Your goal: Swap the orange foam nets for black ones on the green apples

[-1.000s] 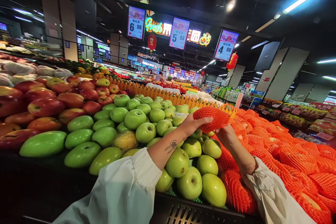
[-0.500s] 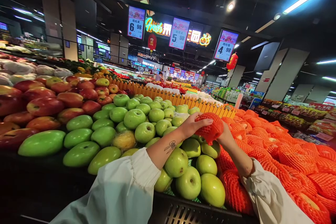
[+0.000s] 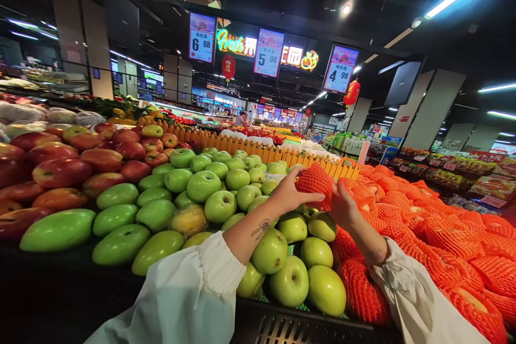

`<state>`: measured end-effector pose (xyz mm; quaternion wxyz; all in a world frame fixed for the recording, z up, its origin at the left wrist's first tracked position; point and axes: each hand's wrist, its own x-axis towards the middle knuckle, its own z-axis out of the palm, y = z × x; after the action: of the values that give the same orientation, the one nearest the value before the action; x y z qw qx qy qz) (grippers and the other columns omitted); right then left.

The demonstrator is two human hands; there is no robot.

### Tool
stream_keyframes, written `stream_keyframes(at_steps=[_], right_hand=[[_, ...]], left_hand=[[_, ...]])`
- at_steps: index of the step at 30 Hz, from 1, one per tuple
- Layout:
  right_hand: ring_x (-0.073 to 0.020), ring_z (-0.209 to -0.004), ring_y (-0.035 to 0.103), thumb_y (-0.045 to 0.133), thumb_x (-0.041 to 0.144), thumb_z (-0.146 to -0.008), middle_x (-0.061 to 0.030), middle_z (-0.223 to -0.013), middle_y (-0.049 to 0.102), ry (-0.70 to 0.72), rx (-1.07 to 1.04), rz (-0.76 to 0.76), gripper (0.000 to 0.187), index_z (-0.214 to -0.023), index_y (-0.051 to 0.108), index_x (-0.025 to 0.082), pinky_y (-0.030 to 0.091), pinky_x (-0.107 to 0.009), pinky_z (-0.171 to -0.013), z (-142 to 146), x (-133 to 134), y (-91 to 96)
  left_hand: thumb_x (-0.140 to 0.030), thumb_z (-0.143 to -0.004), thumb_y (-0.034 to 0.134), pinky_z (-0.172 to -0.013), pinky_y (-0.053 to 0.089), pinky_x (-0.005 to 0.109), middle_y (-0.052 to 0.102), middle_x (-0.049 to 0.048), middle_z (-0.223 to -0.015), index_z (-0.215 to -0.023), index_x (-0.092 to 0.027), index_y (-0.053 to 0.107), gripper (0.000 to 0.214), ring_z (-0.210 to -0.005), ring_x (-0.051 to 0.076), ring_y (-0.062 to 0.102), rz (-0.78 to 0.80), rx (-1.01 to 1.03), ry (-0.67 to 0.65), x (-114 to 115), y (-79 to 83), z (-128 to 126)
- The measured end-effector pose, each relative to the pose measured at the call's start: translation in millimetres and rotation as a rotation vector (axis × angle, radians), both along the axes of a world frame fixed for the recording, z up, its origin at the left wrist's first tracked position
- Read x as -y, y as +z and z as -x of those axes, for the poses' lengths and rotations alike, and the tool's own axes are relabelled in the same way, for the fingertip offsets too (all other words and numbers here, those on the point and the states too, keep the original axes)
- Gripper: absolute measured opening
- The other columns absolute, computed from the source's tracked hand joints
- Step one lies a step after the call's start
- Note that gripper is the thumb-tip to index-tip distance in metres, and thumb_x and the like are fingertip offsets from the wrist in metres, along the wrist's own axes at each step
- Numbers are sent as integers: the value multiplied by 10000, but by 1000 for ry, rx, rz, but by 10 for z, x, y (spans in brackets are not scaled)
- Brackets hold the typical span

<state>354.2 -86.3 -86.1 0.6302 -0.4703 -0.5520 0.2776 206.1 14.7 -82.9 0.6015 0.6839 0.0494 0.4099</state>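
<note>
Both my hands hold one orange foam-net fruit sleeve [image 3: 315,183] above the boundary between the green apples [image 3: 203,185] and the netted oranges [image 3: 407,215]. My left hand [image 3: 289,193] wraps its fingers and thumb round the sleeve's left side. From below and the right, my right hand [image 3: 342,207] grips the same sleeve, its fingers mostly hidden behind it. White sleeves cover both forearms, and a small tattoo shows on the left wrist.
Red apples [image 3: 60,166] are piled to the left of the green ones. A yellow picket fence [image 3: 258,149] runs behind the fruit. A black crate edge [image 3: 298,325] fronts the display. Price signs [image 3: 269,52] hang overhead. A person [image 3: 241,117] stands far back.
The foam net was stretched wide between my hands, then bunched up. My right hand has come up closer to the left, and both now hold the net compactly.
</note>
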Motion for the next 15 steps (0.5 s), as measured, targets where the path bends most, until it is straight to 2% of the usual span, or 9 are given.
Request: stream_keyframes(at_steps=[2,4,6,10,15], right_hand=[[-286,-1020,699,830,598,-613,-49,-1103,763,-4,-62,31,662,-1173,655,293,571,-460,-917,47,-3,-16],[-256,-976,697,926,413,-523,-21,-1070,758,-51,-77,36,706,-1164,653,297,565,-421,-912,67,-24,-27],[-238,-977,692,929,354,-529,-10,-1070,753,-80,-87,24,663,-1135,666,296,560,-397,-920,70,-47,-24],[-259,-1073,685,903,346,-568,-24,-1161,749,-49,-144,11,638,-1153,655,291,543,-432,-1004,77,-64,5],[-250,-1072,700,878,306,-597,-21,-1178,770,-6,-172,32,585,-1143,671,274,552,-416,-1005,114,-33,36]], left_hand=[[-230,-510,925,-1070,495,512,600,186,-1374,-1326,-140,525,913,-1183,319,629,-73,-31,-13,-26,-25,-17],[-200,-510,912,-1104,474,527,593,191,-1393,-1376,-125,523,952,-1243,344,600,-126,-38,-45,-43,-36,-25],[-191,-524,897,-1115,468,527,598,190,-1398,-1399,-114,533,951,-1266,354,588,-175,-20,-74,-57,-38,-26],[-207,-570,869,-1135,450,529,608,192,-1401,-1363,-116,597,843,-1296,356,577,-203,26,-110,-108,-42,-39],[-274,-560,878,-1220,336,521,504,193,-1534,-1083,-134,749,557,-1452,378,435,-148,66,-130,-136,-36,-34]])
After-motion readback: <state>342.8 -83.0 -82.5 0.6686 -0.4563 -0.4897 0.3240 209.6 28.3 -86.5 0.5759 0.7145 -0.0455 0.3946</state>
